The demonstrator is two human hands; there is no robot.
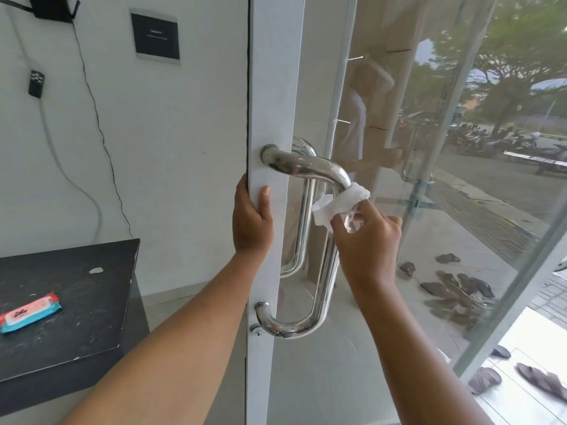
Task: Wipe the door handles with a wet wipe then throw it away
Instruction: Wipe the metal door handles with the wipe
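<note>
A shiny steel D-shaped door handle [306,167] is fixed to the white frame of a glass door [273,87]. A second, matching outer handle [302,216] shows through the glass behind it. My right hand [368,240] is closed around the near handle's upright bar just below the top bend, with a white wet wipe [337,204] wrapped between fingers and bar. My left hand [250,219] grips the edge of the door frame between the handle's two mounts, thumb on the front face.
A black table [76,302] stands at the lower left with a red and blue pack of wet wipes [29,312] on it. Behind it is a white wall with cables and a dark plaque [156,35]. Several sandals [454,286] lie on the tiles outside.
</note>
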